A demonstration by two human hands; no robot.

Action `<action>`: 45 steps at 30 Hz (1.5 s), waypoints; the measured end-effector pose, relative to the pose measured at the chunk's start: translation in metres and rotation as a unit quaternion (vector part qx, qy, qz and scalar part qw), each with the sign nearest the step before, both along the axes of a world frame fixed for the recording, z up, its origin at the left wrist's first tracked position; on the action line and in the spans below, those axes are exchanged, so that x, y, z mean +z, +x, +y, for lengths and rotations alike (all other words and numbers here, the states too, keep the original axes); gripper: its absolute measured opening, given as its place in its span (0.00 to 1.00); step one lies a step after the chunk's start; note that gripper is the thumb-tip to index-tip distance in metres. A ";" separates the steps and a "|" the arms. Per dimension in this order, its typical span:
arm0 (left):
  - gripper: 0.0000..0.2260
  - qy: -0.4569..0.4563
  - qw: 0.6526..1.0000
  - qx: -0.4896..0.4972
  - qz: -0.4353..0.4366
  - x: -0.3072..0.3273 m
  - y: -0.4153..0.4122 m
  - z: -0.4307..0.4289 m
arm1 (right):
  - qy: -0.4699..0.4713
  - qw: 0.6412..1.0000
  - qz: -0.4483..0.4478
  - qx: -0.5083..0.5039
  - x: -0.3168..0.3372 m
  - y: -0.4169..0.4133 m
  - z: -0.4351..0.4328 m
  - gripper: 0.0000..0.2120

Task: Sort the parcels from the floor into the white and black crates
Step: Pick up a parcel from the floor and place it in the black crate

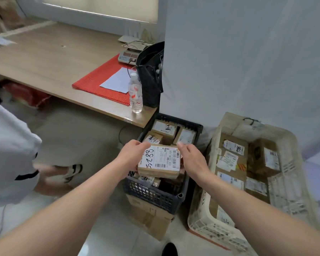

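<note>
A brown cardboard parcel [159, 160] with a white label marked "5288" is over the black crate [155, 198], on top of several other parcels. My left hand [132, 154] grips its left edge, fingers curled over the far corner. My right hand [191, 158] holds its right edge, the fingertips blurred at the far right corner. The white crate [286, 183] stands to the right against the wall, with several labelled parcels [231, 159] lying in it.
The black crate sits on a cardboard box [150, 220]. Behind it a wooden table [44, 60] carries a water bottle [135, 95], a black bag [150, 74], a red mat [100, 84] and a scale [127, 56]. Another person [7, 154] stands at the left.
</note>
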State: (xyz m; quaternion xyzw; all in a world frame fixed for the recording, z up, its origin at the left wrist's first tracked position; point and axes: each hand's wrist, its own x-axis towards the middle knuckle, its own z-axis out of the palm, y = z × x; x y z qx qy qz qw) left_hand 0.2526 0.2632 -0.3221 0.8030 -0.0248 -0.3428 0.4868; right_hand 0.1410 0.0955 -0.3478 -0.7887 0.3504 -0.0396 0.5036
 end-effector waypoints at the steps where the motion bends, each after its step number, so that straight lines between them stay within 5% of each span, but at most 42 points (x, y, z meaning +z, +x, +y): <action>1: 0.22 0.012 1.000 -0.004 -0.001 -0.005 0.005 -0.007 | 0.004 1.000 0.010 0.011 -0.006 0.006 -0.008 0.26; 6: 0.23 0.056 0.998 -0.021 0.004 -0.028 0.021 -0.029 | 0.015 0.997 0.066 0.045 -0.028 0.027 -0.034 0.41; 16: 0.23 0.103 0.990 -0.083 0.043 -0.088 0.059 -0.052 | 0.091 0.978 0.180 0.055 -0.064 0.049 -0.050 0.20; 24: 0.30 0.120 0.973 -0.166 0.102 -0.125 0.097 -0.049 | 0.154 0.956 0.249 0.017 -0.084 0.065 -0.034 0.18; 30: 0.11 0.163 0.952 -0.219 0.142 -0.137 0.119 -0.046 | 0.215 0.942 0.256 0.017 -0.107 0.086 -0.004 0.27; 33: 0.14 0.209 0.937 -0.254 0.116 -0.147 0.123 -0.044 | 0.250 0.932 0.262 0.013 -0.120 0.098 0.009 0.31; 38: 0.12 0.280 0.892 -0.350 0.060 -0.160 0.128 -0.044 | 0.157 0.944 0.279 0.078 -0.142 0.108 0.021 0.28; 45: 0.18 0.290 0.881 -0.368 0.068 -0.175 0.135 -0.041 | 0.118 0.927 0.345 0.088 -0.155 0.106 0.018 0.17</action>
